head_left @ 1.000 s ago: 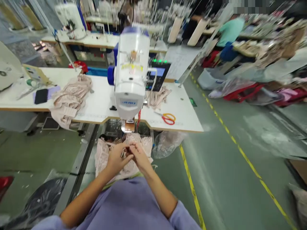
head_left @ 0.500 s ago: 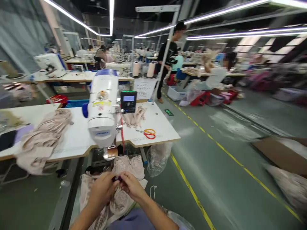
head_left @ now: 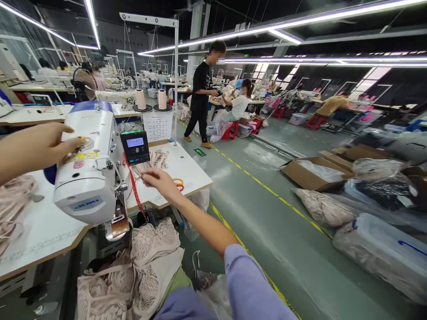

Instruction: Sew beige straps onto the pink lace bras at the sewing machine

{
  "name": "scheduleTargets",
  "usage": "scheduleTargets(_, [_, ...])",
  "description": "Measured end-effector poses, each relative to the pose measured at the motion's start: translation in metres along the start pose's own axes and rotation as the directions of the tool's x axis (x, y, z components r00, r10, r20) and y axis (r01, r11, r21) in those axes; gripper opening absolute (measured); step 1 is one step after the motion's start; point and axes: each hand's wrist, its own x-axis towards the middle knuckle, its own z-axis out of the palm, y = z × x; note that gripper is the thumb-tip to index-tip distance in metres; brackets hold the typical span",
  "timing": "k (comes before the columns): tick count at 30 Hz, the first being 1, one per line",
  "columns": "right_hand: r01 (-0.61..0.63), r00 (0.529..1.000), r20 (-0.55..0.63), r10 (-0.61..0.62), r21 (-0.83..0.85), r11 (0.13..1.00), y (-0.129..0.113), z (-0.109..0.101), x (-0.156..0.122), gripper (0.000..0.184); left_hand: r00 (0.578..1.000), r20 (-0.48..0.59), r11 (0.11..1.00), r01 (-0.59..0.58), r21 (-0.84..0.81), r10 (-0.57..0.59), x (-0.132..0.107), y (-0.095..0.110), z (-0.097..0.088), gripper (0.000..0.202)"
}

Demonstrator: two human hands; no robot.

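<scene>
My left hand (head_left: 42,146) reaches over the top of a white and blue sewing machine (head_left: 87,178). Its thumb and forefinger are apart beside the round fitting on the machine head; whether they touch it I cannot tell. To the right of the machine, my right hand (head_left: 160,182) is held above the white tabletop with its fingers drawn together. What they hold, if anything, is too small to make out. Close by hang a red strap (head_left: 134,186) and a control panel (head_left: 135,147). Beige lace bras (head_left: 147,262) lie over my lap, below the machine.
Orange-handled scissors (head_left: 179,183) and beige fabric strips (head_left: 155,161) lie on the tabletop. More beige garments (head_left: 15,200) are piled at left. Two thread cones (head_left: 162,99) stand behind. A person in black (head_left: 202,89) is in the aisle; cardboard boxes (head_left: 313,173) sit at right.
My hands have parted from a small dark object they held together over the bras. The left rose to the machine's top, the right to the table. The view has swung right.
</scene>
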Motion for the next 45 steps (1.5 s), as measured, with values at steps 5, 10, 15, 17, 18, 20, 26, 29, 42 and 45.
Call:
scheduleTargets(5, [0.239,0.97,0.104,-0.221,-0.226,0.944,-0.06,0.024,0.044,0.032,0.95,0.14,0.951,-0.253,-0.179,0.279,0.053,0.004,-0.001,0.066])
scheduleTargets(10, [0.398,0.917,0.208,-0.34,-0.426,0.813,-0.086,0.054,0.082,0.023,0.928,0.021,0.884,-0.346,-0.314,0.371,0.04,-0.009,0.005,0.014])
scheduleTargets(15, [0.487,0.873,0.291,-0.391,-0.572,0.66,-0.083,0.098,0.119,0.016,0.982,-0.184,0.607,-0.121,-0.785,-0.042,-0.018,0.015,-0.026,0.026])
scheduleTargets(17, [0.489,0.871,0.312,-0.38,-0.621,0.612,-0.079,0.112,0.127,0.016,1.0,-0.02,0.371,-0.013,-0.929,-0.014,-0.027,0.02,-0.029,0.026])
scheduleTargets(18, [0.497,0.867,0.334,-0.369,-0.63,0.597,-0.077,0.116,0.13,0.016,0.999,0.014,0.297,0.024,-0.955,-0.037,-0.028,0.019,-0.028,0.023])
scheduleTargets(20, [0.499,0.867,0.361,-0.344,-0.624,0.601,-0.076,0.121,0.134,0.017,0.997,0.034,0.243,0.049,-0.969,-0.067,-0.028,0.014,-0.024,0.017])
scheduleTargets(26, [0.398,0.907,0.367,-0.206,-0.59,0.702,-0.078,0.123,0.133,0.027,0.998,0.016,0.226,0.031,-0.974,-0.068,-0.03,0.004,-0.019,0.017])
scheduleTargets(29, [0.417,0.901,0.377,-0.215,-0.612,0.672,-0.075,0.121,0.133,0.027,0.999,0.003,0.213,0.013,-0.977,-0.046,-0.03,0.004,-0.017,0.015])
scheduleTargets(42, [0.653,0.672,0.635,-0.382,-0.751,-0.099,-0.089,0.12,0.14,0.022,0.986,0.058,0.204,0.025,-0.979,0.157,-0.056,0.004,-0.03,0.018])
scheduleTargets(45, [0.596,0.706,0.622,-0.338,-0.78,-0.189,-0.085,0.107,0.125,0.028,0.973,0.099,0.135,0.071,-0.988,0.209,-0.066,0.002,-0.037,0.024])
